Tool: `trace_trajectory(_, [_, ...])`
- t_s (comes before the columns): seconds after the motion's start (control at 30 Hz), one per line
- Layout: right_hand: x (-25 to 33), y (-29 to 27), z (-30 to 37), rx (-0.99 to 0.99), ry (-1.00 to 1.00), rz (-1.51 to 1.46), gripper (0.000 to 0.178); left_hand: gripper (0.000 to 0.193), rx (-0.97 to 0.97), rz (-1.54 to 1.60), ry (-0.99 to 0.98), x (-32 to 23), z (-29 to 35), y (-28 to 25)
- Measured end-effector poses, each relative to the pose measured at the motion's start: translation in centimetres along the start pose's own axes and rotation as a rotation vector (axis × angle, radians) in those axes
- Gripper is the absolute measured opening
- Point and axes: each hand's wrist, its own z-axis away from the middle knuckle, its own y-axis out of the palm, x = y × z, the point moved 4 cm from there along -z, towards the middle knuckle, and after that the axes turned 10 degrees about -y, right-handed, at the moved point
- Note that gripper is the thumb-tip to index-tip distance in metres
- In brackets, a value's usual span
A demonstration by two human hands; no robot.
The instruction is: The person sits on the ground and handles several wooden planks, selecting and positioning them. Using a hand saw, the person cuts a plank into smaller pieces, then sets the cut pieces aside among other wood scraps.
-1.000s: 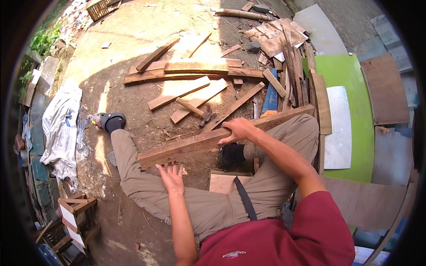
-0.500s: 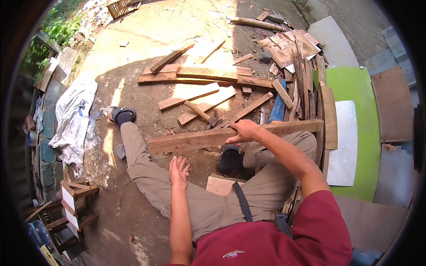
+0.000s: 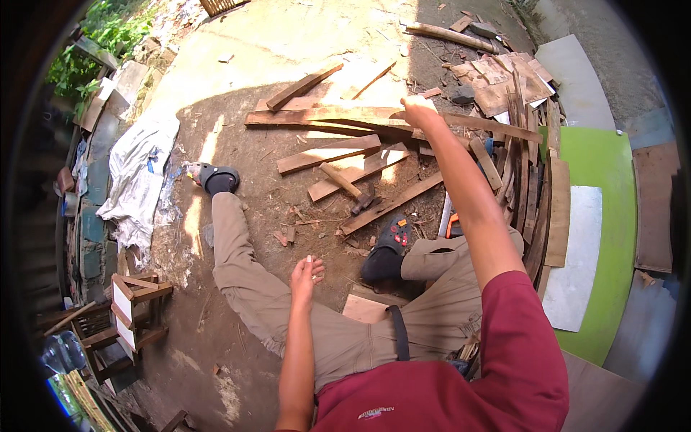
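My right hand (image 3: 419, 111) is stretched out over the pile of wood, its fingers closed around a long wooden plank (image 3: 497, 127). The plank lies crosswise at or just above the pile; whether it rests there I cannot tell. My left hand (image 3: 308, 272) hovers over my thigh, holding nothing, its fingers loosely bent and apart. Between my feet and the pile lies a claw hammer (image 3: 341, 180) with a wooden handle, across a short board (image 3: 325, 189). Another short board (image 3: 327, 154) sits just beyond it, and a narrow strip of wood (image 3: 394, 204) slants beside the hammer head.
A white cloth sack (image 3: 140, 180) lies at the left, with a small wooden frame (image 3: 137, 306) nearer me. At the right stand upright wood strips (image 3: 518, 158) and a green panel (image 3: 612, 230). An orange-handled tool (image 3: 453, 225) is by my right knee. A wood block (image 3: 366, 306) lies between my legs.
My right hand has carried the plank away from above my legs, forward to the wood pile. My left hand has stayed near my thigh, its fingers a little more bent. The view has shifted slightly.
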Motion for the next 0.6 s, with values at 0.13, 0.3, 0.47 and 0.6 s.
trace_trajectory(0.13, [6.6,7.1,3.1,-0.276,-0.117,-0.242,0.034,0.044,-0.025,-0.082,-0.047,0.0,-0.4,-0.9])
trace_trajectory(0.3, [3.5,23.4,13.9,-0.432,0.577,-0.531,0.076,0.043,0.038,-0.209,-0.081,0.4,-0.8,0.8])
trace_trajectory(0.47, [5.7,29.4,17.0,-0.427,1.134,-0.866,0.105,0.043,0.036,-0.253,-0.094,1.2,-1.0,-0.2])
trace_trajectory(0.6, [4.8,29.8,14.1,-0.337,1.037,-0.875,0.106,0.042,-0.014,-0.244,-0.111,0.9,-0.8,-0.5])
